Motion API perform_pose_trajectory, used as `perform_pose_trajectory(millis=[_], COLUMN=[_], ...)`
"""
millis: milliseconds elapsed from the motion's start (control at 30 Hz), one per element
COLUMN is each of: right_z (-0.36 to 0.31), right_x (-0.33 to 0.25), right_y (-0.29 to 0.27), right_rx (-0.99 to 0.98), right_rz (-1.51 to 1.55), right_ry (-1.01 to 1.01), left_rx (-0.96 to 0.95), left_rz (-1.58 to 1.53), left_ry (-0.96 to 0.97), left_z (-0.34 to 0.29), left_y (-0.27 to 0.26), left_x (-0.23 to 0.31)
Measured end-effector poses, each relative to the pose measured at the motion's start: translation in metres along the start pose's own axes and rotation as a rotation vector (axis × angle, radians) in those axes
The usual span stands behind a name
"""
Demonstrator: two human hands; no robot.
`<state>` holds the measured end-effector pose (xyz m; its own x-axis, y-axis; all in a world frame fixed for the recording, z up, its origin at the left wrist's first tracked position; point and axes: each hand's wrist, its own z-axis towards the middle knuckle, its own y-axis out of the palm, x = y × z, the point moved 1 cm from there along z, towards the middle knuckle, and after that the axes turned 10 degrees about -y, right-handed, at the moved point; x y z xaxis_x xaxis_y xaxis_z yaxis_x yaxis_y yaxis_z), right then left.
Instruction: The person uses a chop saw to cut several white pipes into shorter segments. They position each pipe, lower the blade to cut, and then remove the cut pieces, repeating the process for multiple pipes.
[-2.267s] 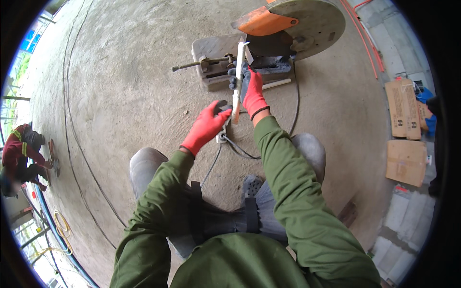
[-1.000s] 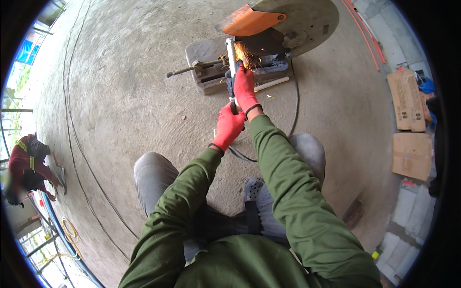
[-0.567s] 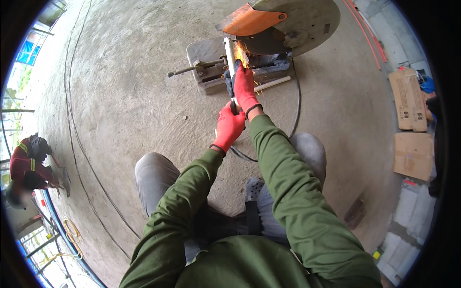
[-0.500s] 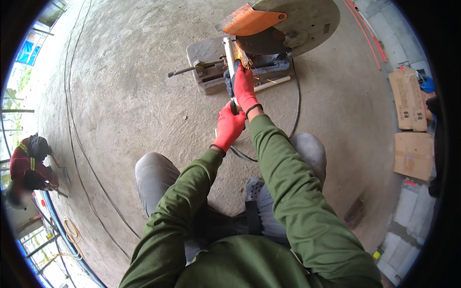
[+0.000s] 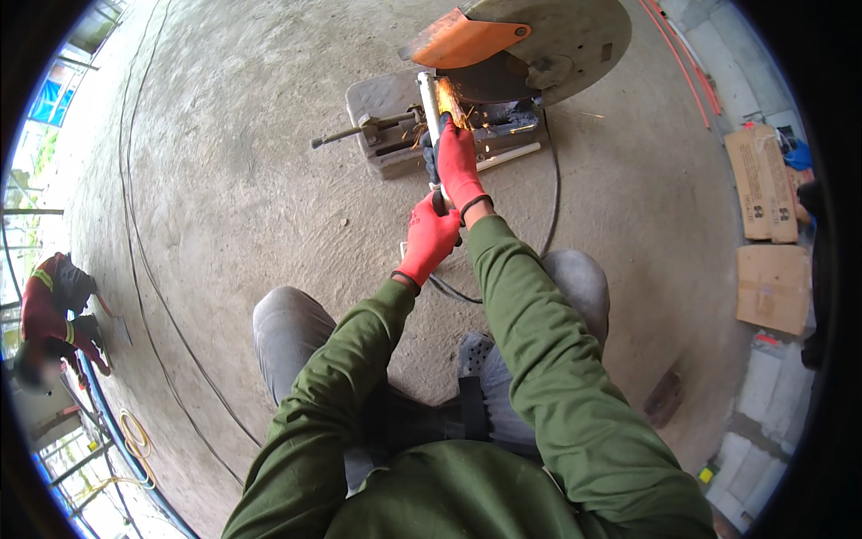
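Observation:
A pale metal bar (image 5: 428, 97) points away from me, its upper end against the disc (image 5: 489, 81) of a cut-off saw, where orange sparks (image 5: 452, 103) spray. My right hand (image 5: 457, 166), in a red and black glove, is closed around the bar just below the sparks. Nearer to me, my left hand (image 5: 429, 235), gloved alike, grips the bar's lower end; its fingertips are partly hidden. Over the disc sits the saw's orange guard (image 5: 471, 40). Its grey base (image 5: 377, 94) carries a clamp screw (image 5: 341, 135). A second pale bar (image 5: 509, 156) lies along the base's near side.
A black cable (image 5: 556, 184) curves right of the saw. Two long cables (image 5: 135, 216) run across the concrete floor at left. A co-worker (image 5: 54, 310) bends down at far left, near a yellow hose (image 5: 135, 434). Cardboard boxes (image 5: 772, 289) and red rods (image 5: 684, 58) line the right side.
The sparks have grown brighter and spread wider. The saw has shifted very slightly left in view. At left, the co-worker has bent lower and moved their arms. My hands keep their grip.

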<state>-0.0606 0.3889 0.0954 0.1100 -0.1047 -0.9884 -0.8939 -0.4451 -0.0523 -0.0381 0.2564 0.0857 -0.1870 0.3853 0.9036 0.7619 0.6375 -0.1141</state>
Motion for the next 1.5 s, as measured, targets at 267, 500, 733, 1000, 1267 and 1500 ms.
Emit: perform_pose_trajectory(millis=[267,500,733,1000,1267,1500], right_z=[0.002,0.000,-0.011,-0.024,-0.023,0.001], right_x=[0.000,-0.003,-0.008,0.006,-0.004,0.020], right_y=[0.001,0.003,0.011,0.024,0.027,0.028], right_rx=[-0.028,-0.068,-0.102,-0.077,-0.112,0.023], right_rz=[0.025,0.113,0.144,-0.518,-0.482,-0.340], right_ry=[0.011,0.012,-0.006,-0.239,-0.207,-0.187], left_rx=[0.015,0.027,0.074,0.267,0.340,-0.011], left_rz=[0.024,-0.005,0.018,0.165,0.325,0.372], left_ry=[0.003,0.053,-0.001,0.091,0.153,0.028], left_z=[0.000,0.005,0.017,0.045,0.062,0.018], left_y=[-0.002,-0.004,-0.011,-0.026,-0.039,-0.085], left_x=[0.005,0.001,-0.013,-0.042,-0.046,0.008])
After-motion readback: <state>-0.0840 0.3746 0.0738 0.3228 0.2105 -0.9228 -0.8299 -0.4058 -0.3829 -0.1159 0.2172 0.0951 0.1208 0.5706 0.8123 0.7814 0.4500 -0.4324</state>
